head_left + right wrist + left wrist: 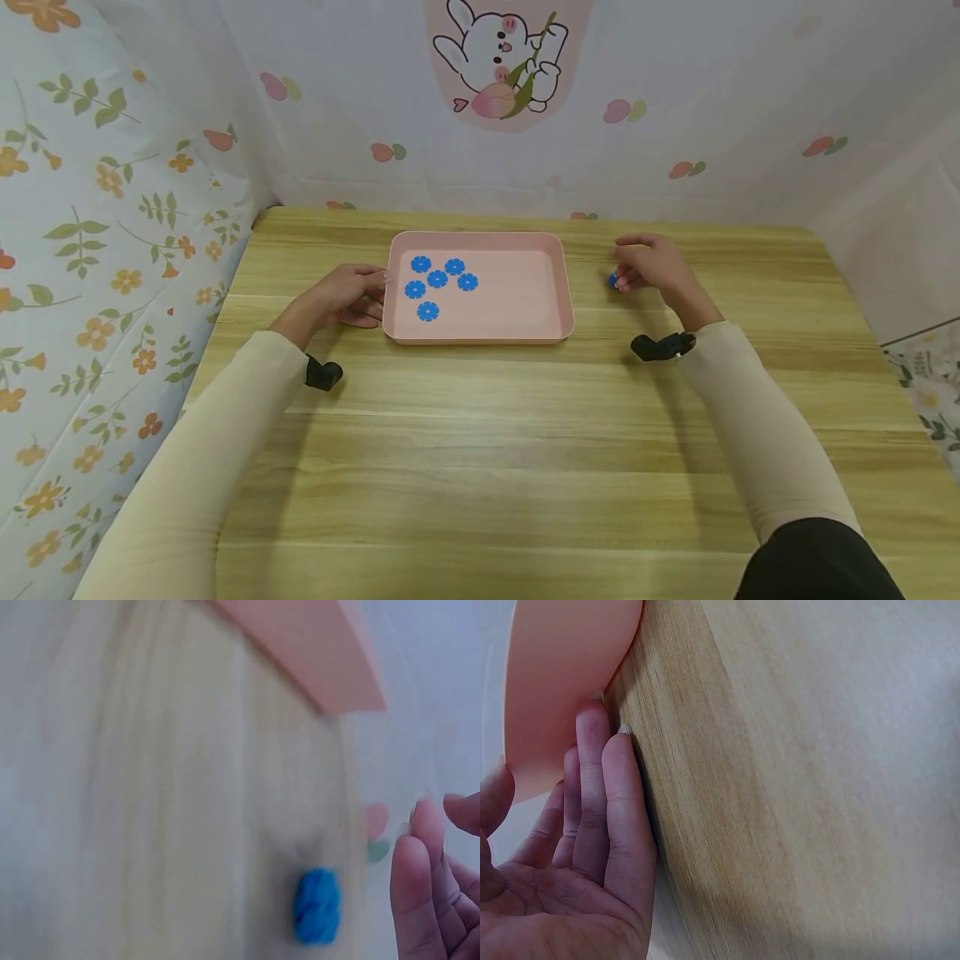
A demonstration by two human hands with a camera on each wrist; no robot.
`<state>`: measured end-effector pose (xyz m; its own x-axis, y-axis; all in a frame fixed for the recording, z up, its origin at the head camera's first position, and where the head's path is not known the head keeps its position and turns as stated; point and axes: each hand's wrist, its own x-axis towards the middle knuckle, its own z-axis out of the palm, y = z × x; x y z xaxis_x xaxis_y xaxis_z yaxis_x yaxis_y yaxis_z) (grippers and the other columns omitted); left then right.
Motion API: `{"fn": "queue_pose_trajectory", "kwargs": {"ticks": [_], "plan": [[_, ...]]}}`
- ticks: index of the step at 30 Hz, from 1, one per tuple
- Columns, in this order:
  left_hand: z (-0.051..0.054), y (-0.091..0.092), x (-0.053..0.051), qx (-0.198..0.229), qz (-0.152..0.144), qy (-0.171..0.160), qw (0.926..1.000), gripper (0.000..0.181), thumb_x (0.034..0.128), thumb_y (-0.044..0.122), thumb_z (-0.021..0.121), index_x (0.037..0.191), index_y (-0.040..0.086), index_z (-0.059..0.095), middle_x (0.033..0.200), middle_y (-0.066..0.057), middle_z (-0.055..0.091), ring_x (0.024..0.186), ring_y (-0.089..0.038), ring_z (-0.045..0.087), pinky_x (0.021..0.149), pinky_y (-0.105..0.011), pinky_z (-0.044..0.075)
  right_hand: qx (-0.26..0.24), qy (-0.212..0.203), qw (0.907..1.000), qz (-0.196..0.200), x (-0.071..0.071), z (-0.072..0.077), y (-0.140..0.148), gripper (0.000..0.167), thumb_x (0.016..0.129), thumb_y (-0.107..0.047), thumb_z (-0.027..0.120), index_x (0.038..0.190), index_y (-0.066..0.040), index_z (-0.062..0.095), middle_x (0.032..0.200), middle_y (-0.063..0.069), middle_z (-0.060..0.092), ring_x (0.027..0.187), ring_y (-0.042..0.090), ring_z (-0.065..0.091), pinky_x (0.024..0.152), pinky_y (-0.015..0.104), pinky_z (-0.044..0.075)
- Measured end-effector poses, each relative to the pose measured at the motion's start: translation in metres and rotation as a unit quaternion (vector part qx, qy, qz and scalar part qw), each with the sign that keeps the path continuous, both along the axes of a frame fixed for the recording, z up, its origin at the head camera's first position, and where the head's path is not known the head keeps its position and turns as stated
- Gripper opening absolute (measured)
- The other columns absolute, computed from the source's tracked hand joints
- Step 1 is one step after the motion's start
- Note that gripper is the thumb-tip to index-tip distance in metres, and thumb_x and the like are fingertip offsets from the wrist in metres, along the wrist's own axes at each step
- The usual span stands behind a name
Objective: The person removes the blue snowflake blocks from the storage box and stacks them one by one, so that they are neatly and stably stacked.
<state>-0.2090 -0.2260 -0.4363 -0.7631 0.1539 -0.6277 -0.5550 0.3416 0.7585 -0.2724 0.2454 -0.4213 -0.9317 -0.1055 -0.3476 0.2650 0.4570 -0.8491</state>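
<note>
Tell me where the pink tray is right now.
In the head view, the pink tray lies near the far edge of the wooden table, between the left hand at its left end and the right hand.

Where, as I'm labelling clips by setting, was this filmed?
Probably a small screened-off tabletop workspace, though home or studio I can't tell: printed cloth hangs behind and beside a wood-grain table, which bears a pink tray of blue discs.
</note>
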Motion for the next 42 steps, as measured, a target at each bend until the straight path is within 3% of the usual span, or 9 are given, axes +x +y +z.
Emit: {"fn": "queue_pose_trajectory", "kwargs": {"ticks": [6,15,31,42], "plan": [[0.0,0.0,0.002,-0.003,0.004,0.008,1.0,0.053,0.103,0.039,0.045,0.149,0.013,0.037,0.109,-0.011,0.058,0.075,-0.017,0.068,0.074,-0.037,0.06,0.009,0.006,0.9998,0.017,-0.012,0.009,-0.024,0.056,0.095,-0.036,0.063,0.137,-0.002,0.049,0.076,0.009,0.068,0.057,0.014,0.066,0.063,0.033,0.06],[0.002,0.001,0.003,-0.006,0.0,0.007,1.0,0.052,0.1034,0.039,0.044,0.148,0.014,0.038,0.11,-0.011,0.058,0.075,-0.015,0.067,0.074,-0.036,0.059,-0.013,0.008,0.9992,0.036,-0.015,0.019,-0.057,0.048,0.094,-0.032,0.066,0.132,-0.005,0.057,0.067,0.005,0.066,0.052,0.015,0.065,0.065,0.038,0.06],[0.001,0.002,0.001,-0.006,-0.003,0.005,1.0,0.054,0.103,0.041,0.044,0.149,0.015,0.037,0.107,-0.009,0.059,0.076,-0.016,0.068,0.073,-0.036,0.06,-0.045,-0.004,0.9953,0.086,-0.021,0.012,-0.101,0.035,0.098,-0.017,0.058,0.13,-0.004,0.059,0.064,0.005,0.066,0.05,0.013,0.065,0.058,0.034,0.059],[0.001,0.001,0.002,-0.006,-0.005,0.008,0.9999,0.053,0.1031,0.041,0.044,0.149,0.014,0.037,0.106,-0.009,0.059,0.076,-0.016,0.068,0.072,-0.036,0.059,-0.043,-0.013,0.9877,0.149,-0.013,0.011,-0.131,0.035,0.098,-0.02,0.059,0.128,-0.004,0.06,0.073,0.009,0.065,0.059,0.015,0.066,0.07,0.04,0.06]]}}
